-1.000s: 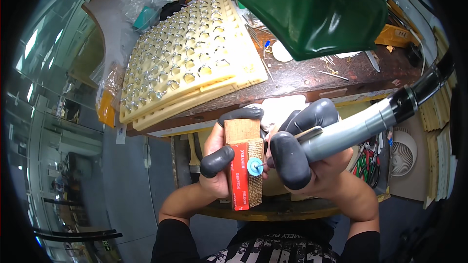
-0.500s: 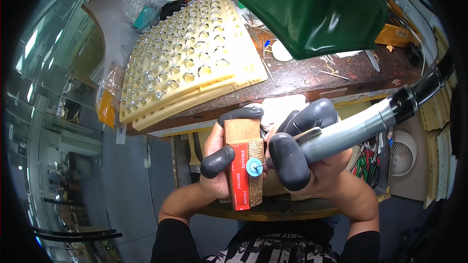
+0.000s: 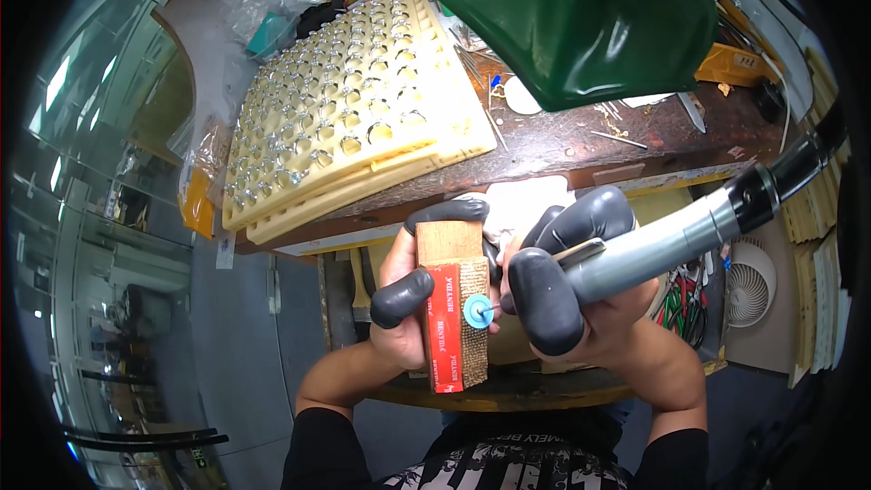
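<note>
My left hand (image 3: 402, 299), with black finger cots, is closed round a wooden block (image 3: 450, 240). A red printed strip (image 3: 445, 331) and a rough brown textured strip (image 3: 474, 363) run along the block's face. In my right hand (image 3: 549, 299), also in black cots, is a grey rotary handpiece (image 3: 658, 249), its black cable running off to the upper right. A small pale blue disc (image 3: 478, 311) on the handpiece's thin shaft lies against the textured strip. Fingers hide the handpiece's nose. Behind my hands is a white cloth or paper (image 3: 526, 202).
Stacked cream trays (image 3: 363, 163) with rows of silver rings stand on the bench (image 3: 544, 150) at far left. A large green lamp shade (image 3: 581, 18) hangs over the bench. A knife-like blade (image 3: 693, 113) lies beyond; pliers (image 3: 680, 308) and a white fan (image 3: 751, 283) are at right.
My right hand and the handpiece have shifted slightly right, and the blue disc has moved a little right along the textured strip. My left hand and the block have barely moved.
</note>
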The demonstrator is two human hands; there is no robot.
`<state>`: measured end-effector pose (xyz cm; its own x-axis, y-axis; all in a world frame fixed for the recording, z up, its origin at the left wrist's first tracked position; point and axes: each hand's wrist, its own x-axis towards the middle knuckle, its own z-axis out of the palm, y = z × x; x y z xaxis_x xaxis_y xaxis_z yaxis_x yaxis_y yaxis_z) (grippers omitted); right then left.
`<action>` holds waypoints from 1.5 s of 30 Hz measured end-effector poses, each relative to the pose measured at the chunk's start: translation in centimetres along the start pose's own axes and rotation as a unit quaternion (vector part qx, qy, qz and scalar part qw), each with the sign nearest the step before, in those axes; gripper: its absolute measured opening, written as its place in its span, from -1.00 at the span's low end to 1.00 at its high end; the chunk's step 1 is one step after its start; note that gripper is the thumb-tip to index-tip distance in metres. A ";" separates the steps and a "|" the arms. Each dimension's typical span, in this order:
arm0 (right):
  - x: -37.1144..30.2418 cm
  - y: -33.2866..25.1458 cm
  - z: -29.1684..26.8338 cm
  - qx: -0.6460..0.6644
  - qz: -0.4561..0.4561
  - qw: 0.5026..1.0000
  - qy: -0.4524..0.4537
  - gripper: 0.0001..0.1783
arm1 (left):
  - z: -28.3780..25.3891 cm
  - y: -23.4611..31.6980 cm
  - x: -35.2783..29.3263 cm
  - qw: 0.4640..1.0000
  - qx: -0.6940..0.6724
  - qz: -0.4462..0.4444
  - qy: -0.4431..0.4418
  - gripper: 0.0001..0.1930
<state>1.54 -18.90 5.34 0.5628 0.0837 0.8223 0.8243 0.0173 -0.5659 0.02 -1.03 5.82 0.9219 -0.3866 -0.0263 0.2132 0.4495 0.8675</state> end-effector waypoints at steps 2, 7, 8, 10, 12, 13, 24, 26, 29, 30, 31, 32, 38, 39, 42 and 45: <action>-0.3 0.4 0.1 -0.007 -0.035 0.999 0.018 -0.76 | 0.1 0.1 0.0 1.000 0.001 -0.006 0.001 -0.24; -0.6 0.9 -0.1 0.043 -0.041 0.998 -0.010 -0.69 | 0.3 0.3 -0.1 1.000 0.017 -0.016 0.012 -0.23; -0.6 0.9 -0.2 0.043 -0.041 0.998 -0.010 -0.69 | 0.4 0.2 -0.1 1.000 0.018 -0.016 0.012 -0.23; -0.8 1.0 -0.4 0.038 -0.040 0.998 -0.028 -0.70 | 0.5 0.2 -0.1 1.000 0.015 -0.013 0.021 -0.23; -0.8 0.6 -0.5 0.033 -0.026 0.999 -0.032 -0.71 | 0.6 0.2 -0.2 0.999 0.012 -0.019 0.027 -0.23; -0.7 0.4 -0.5 0.029 -0.011 0.999 -0.036 -0.72 | 0.7 0.2 -0.2 0.999 0.010 -0.026 0.033 -0.23; -0.6 0.4 -0.5 0.033 -0.024 0.999 -0.027 -0.69 | 0.6 0.0 -0.2 0.999 0.022 -0.014 0.025 -0.24; -0.6 0.6 -0.4 0.039 -0.031 0.998 -0.026 -0.69 | 0.5 0.0 -0.1 0.999 0.026 -0.008 0.026 -0.24; -0.6 0.6 -0.4 0.033 -0.024 0.999 -0.023 -0.69 | 0.6 0.0 0.0 0.999 0.020 -0.002 0.026 -0.25; -0.5 0.4 -0.5 0.020 -0.022 0.999 -0.031 -0.69 | 0.8 0.0 0.0 0.999 0.012 -0.004 0.033 -0.25; -0.5 0.3 -0.6 0.008 -0.020 0.999 -0.038 -0.69 | 0.9 0.0 -0.1 0.999 0.005 -0.006 0.040 -0.25; -0.5 0.3 -0.6 0.008 -0.020 0.999 -0.038 -0.69 | 0.8 0.0 -0.1 0.999 0.005 -0.006 0.040 -0.25; -0.6 0.4 -0.7 -0.001 -0.027 0.999 -0.043 -0.70 | 0.7 -0.1 0.0 0.999 0.012 0.009 0.039 -0.25; -0.6 0.4 -0.7 0.003 -0.028 0.999 -0.040 -0.72 | 0.6 0.0 -0.1 0.999 0.015 0.003 0.035 -0.25; -0.5 0.5 -0.6 0.003 -0.030 0.999 -0.033 -0.74 | 0.7 0.1 -0.1 0.999 0.016 -0.007 0.031 -0.25; -0.4 0.6 -0.5 0.008 -0.038 0.999 -0.027 -0.76 | 0.8 0.1 -0.1 0.999 0.013 0.000 0.032 -0.26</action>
<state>1.85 -19.40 4.66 0.4936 0.1350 0.8592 0.8635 0.0417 -0.5026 -0.34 -1.65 6.29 0.9405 -0.3348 -0.0575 0.2059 0.4271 0.8805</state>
